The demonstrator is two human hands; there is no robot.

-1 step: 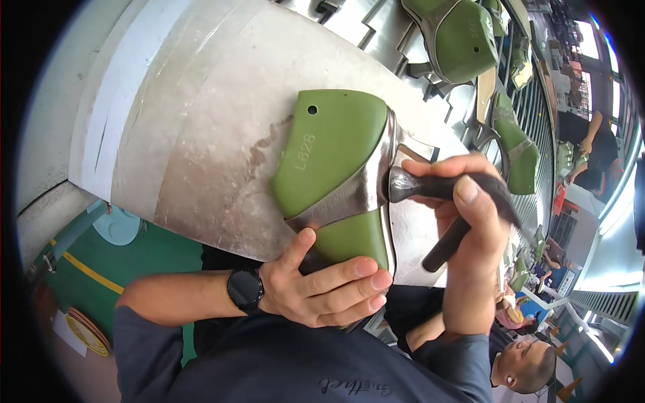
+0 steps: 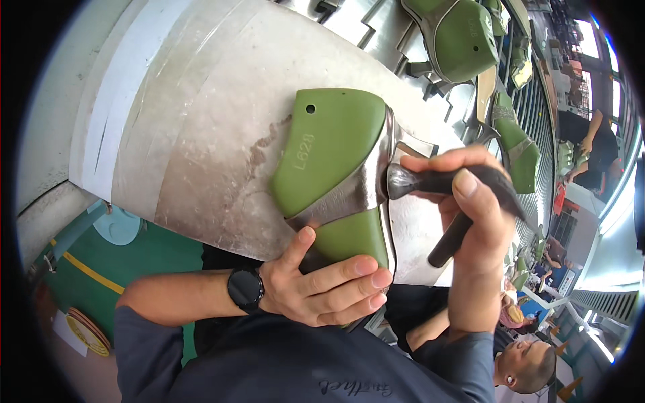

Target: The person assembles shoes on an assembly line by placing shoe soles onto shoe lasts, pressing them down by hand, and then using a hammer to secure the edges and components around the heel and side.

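Note:
A green shoe last (image 2: 329,131) lies on its side on the worktop, with a dark metallic shoe strap (image 2: 342,198) wrapped across it. My left hand (image 2: 329,285), a watch on its wrist, is closed over the near end of the last, thumb near the strap. In my right hand (image 2: 480,201) is a dark hammer (image 2: 440,181), fingers and thumb wrapped around it. The rounded hammer face is at the strap's right edge, close to the sole side; whether it touches cannot be made out. Part of the handle shows below my fingers.
The pale, stained worktop (image 2: 215,134) stretches away to the left. Beyond it runs a metal conveyor (image 2: 376,33) carrying more strapped green lasts (image 2: 463,40). A co-worker (image 2: 527,363) sits close at my right; another person (image 2: 591,144) stands farther off. A blue stool (image 2: 117,225) is at lower left.
My right hand has shifted slightly right, and the hammer has tilted a little. The last has moved slightly up and left. My left hand keeps its hold.

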